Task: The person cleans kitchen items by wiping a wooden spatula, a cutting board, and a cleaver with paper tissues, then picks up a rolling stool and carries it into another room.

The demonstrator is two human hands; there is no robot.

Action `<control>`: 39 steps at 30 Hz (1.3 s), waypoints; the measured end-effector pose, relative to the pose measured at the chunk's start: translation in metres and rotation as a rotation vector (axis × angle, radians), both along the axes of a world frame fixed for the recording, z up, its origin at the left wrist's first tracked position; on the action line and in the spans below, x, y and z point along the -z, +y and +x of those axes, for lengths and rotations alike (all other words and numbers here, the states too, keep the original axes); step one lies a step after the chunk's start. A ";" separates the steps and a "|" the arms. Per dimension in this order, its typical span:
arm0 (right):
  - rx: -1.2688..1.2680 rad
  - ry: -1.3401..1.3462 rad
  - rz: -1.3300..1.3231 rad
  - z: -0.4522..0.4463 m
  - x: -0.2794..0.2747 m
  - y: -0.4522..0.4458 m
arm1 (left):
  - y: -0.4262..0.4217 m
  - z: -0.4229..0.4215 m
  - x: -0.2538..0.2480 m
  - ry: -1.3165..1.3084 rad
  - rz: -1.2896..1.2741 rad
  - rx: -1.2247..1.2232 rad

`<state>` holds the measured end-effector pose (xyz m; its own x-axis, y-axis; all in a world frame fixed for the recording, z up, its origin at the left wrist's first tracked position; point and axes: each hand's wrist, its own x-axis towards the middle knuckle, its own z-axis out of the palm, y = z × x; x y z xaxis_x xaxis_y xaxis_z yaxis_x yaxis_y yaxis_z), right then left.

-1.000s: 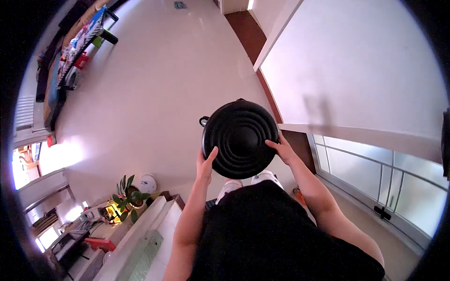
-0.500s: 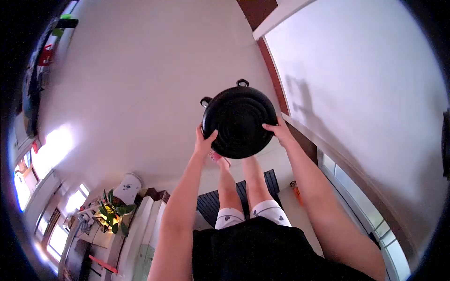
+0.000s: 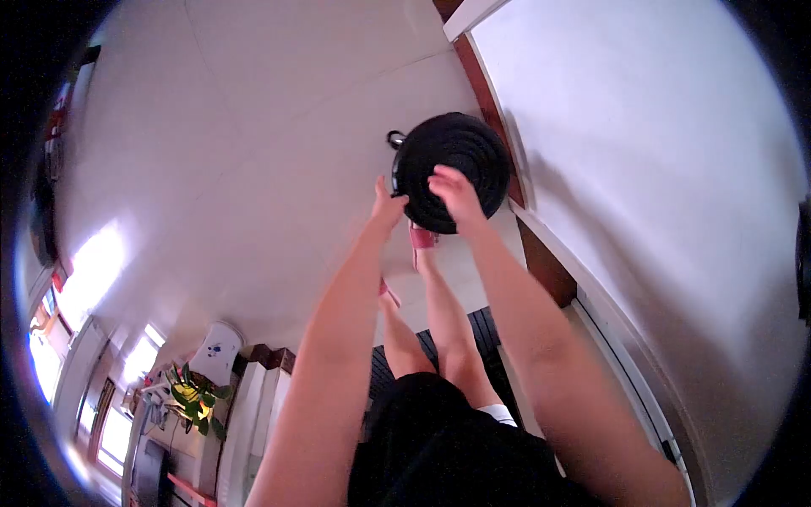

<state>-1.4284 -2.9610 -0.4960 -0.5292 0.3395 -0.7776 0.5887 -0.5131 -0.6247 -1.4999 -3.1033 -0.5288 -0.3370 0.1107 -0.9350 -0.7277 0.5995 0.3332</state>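
Note:
A round black object with concentric ridges point(image 3: 483, 156) is in front of my feet, close to the wall's base. A small ring-shaped handle point(image 3: 395, 139) sticks out at its upper left. My left hand point(image 3: 389, 205) is at its lower left edge, thumb and fingers apart; contact with the rim cannot be made out. Over the ridged face is my right hand point(image 3: 454, 193), its fingers slightly spread and curled, with nothing gripped between them. Whether the fingertips touch the surface is unclear.
A white wall or panel point(image 3: 625, 127) with brown trim runs along the right. Under my legs lies a dark ribbed mat point(image 3: 488, 334). At lower left are a potted plant point(image 3: 193, 395), a white bin-like object point(image 3: 218, 351) and a pale ledge point(image 3: 245, 422).
The black object has moved up and right in view. My right hand has left its right edge and moved left over its face. My left hand has loosened at the rim. My view has shifted.

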 end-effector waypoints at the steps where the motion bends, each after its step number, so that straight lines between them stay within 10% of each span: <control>1: 0.036 0.050 0.010 0.014 0.012 -0.013 | 0.003 0.007 0.001 0.075 -0.026 0.020; 8: -0.030 -0.137 -0.294 0.125 -0.126 -0.021 | -0.132 0.096 0.020 0.502 0.081 0.546; 12: 0.013 -0.208 -0.281 0.168 -0.189 -0.008 | -0.170 0.074 -0.143 0.265 0.088 0.486; 14: -0.039 -0.235 -0.243 0.169 -0.248 -0.010 | -0.170 0.069 -0.252 -0.019 0.015 -0.065; 17: -0.097 -0.189 -0.259 0.161 -0.286 -0.007 | -0.203 0.062 -0.307 0.043 0.094 -0.040; 27: -0.572 0.173 -0.297 -0.108 -0.407 -0.062 | -0.236 -0.041 -0.419 0.333 0.337 -0.517; 34: -0.648 0.330 -0.250 -0.291 -0.459 -0.149 | -0.320 -0.167 -0.386 0.400 0.471 -0.539; 39: -0.672 0.284 -0.263 -0.380 -0.489 -0.231 | -0.391 -0.281 -0.458 0.439 0.369 -0.515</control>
<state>-1.8084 -3.1918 -0.0070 -0.7476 -0.3019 -0.5916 0.6613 -0.2551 -0.7054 -1.7810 -3.4945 -0.0704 -0.7621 0.1180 -0.6366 -0.6397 0.0144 0.7685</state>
